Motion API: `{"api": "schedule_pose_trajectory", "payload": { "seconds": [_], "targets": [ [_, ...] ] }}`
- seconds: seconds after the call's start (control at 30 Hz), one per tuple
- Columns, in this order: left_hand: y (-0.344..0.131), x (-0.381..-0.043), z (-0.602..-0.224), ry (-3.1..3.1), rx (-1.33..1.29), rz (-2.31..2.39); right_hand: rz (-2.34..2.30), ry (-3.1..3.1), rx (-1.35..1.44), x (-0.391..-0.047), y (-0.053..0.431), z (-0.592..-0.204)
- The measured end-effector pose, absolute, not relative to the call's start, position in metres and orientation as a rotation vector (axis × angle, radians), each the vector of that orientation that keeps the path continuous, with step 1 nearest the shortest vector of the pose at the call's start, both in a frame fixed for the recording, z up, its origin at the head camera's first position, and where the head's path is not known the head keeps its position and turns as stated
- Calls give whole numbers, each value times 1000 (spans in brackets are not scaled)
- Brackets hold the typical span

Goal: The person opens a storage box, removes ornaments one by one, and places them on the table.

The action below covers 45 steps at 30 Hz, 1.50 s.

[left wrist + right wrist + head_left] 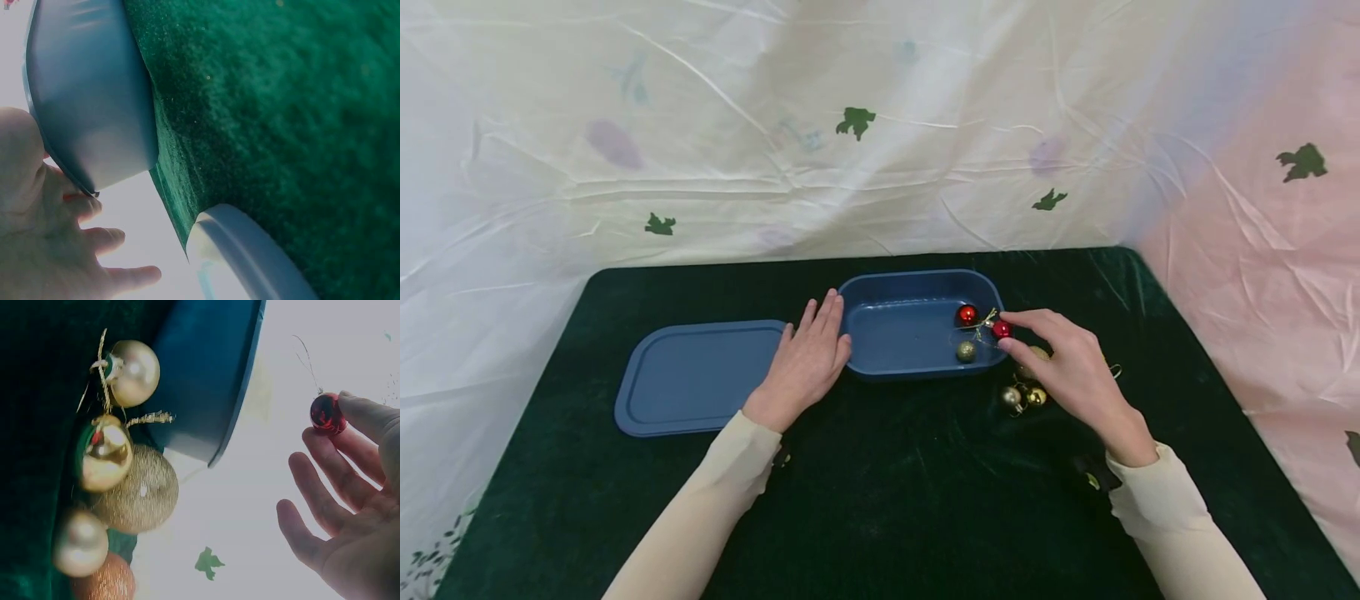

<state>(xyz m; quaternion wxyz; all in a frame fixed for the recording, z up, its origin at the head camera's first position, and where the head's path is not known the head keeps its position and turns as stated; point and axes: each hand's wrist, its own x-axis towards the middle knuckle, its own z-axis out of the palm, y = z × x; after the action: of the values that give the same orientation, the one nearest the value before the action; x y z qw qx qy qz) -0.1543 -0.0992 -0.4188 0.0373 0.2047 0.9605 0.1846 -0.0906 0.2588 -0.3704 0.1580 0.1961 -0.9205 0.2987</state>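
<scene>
Between thumb and fingertips my right hand (1067, 367) pinches a small red Christmas bauble (327, 414) with a thin thread loop, over the right rim of a blue rectangular container (895, 373). A shiny red bauble (967, 314) and a gold glitter bauble (966, 352) lie inside at its right end. With fingers extended, my left hand (805, 362) rests against the container's left edge. In the left wrist view its fingers (103, 239) reach past the container's rim, holding nothing.
A blue lid (696, 379) lies left of the container on the dark green cloth (880, 500). Right of the container, below my right hand, sit several gold and champagne baubles (106, 456) and a copper glitter one (106, 579). A pale curtain (715, 125) hangs behind the table.
</scene>
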Motion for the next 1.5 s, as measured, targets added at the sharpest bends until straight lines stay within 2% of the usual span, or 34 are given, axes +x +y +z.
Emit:
{"api": "schedule_pose_trajectory", "payload": {
  "seconds": [0.87,1.5],
  "targets": [
    [-99,-153,-418,2943,630,570,763,-2597,413,-51,310,-375],
    [-100,-153,-420,2958,651,566,729,-2699,250,-35,350,-399]
  ]
}}
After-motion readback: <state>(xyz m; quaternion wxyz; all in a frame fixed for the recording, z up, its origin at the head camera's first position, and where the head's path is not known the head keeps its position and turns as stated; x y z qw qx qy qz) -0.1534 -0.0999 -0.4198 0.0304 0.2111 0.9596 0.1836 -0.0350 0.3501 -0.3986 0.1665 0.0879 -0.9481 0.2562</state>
